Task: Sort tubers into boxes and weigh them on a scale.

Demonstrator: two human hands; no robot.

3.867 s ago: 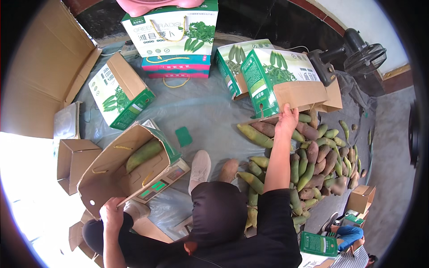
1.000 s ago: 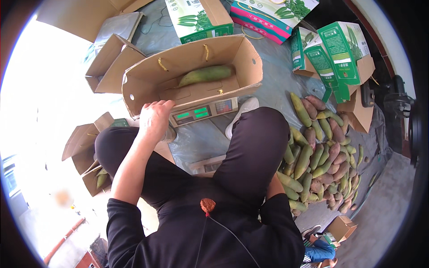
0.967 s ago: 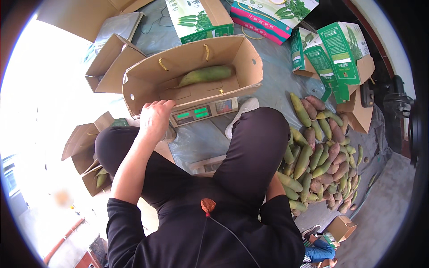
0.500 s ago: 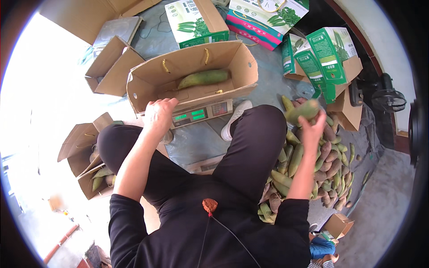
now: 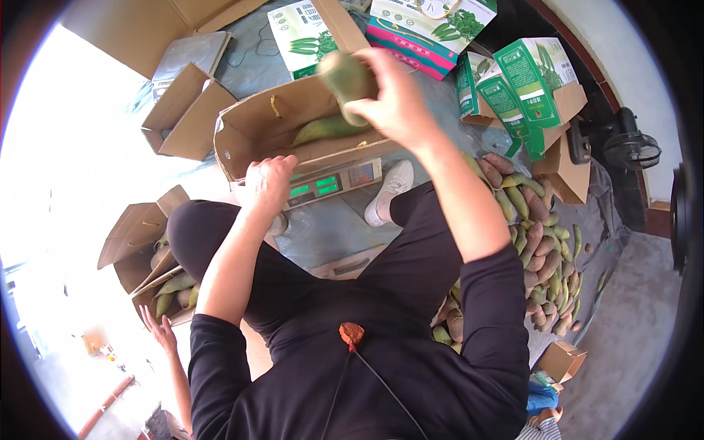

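An open cardboard box point(image 5: 246, 121) with yellow rope handles sits on a digital scale point(image 5: 334, 187) with lit green displays. One long green radish point(image 5: 326, 130) lies inside the box. My left hand point(image 5: 270, 183) is closed over the box's near rim, fingertips at the inner edge. Above the right half of the box, my right hand point(image 5: 396, 99) holds another green radish point(image 5: 343, 77), slightly blurred by motion. A large pile point(image 5: 546, 257) of green radishes and reddish-brown roots lies by my right leg.
Green-and-white cartons point(image 5: 528, 88) stand far right beside a small black fan point(image 5: 634, 150). A smaller open box point(image 5: 187, 114) is left of the scale. By my left knee stands a box of radishes point(image 5: 143, 253); another person's hand point(image 5: 161, 334) reaches near it.
My right hand has carried the radish from the pile leftward and up over the box. My left hand stays on the rim. Another person's hand has appeared at the lower left.
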